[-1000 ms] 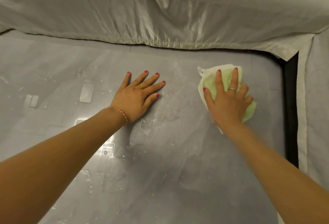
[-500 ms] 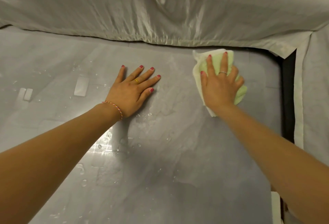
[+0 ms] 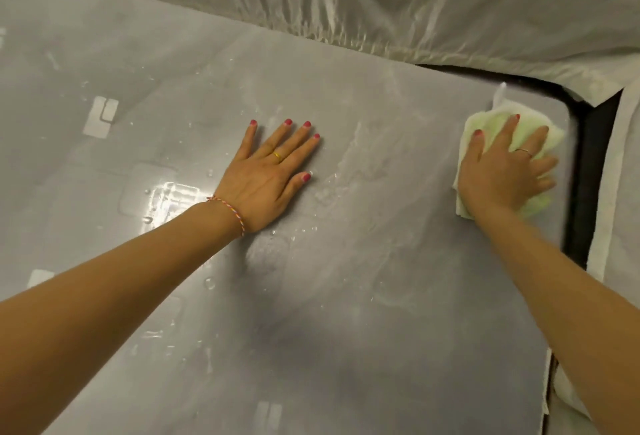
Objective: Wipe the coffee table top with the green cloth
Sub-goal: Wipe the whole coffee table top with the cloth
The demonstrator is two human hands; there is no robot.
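Observation:
The grey glossy coffee table top (image 3: 346,296) fills most of the view, with water drops and wet streaks on it. My left hand (image 3: 270,175) lies flat on it near the middle, fingers spread. My right hand (image 3: 502,171) presses the crumpled green cloth (image 3: 530,130) flat against the table near its far right corner, fingers straight and slightly blurred. Most of the cloth is hidden under that hand.
A pale satin cover (image 3: 381,2) drapes along the far edge of the table, and more of it (image 3: 620,192) hangs on the right. A dark gap (image 3: 588,175) runs between the table's right edge and that cover.
My right hand has slid the cloth to the right, from the far middle toward the far right corner. My left hand has stayed flat in the same spot on the table.

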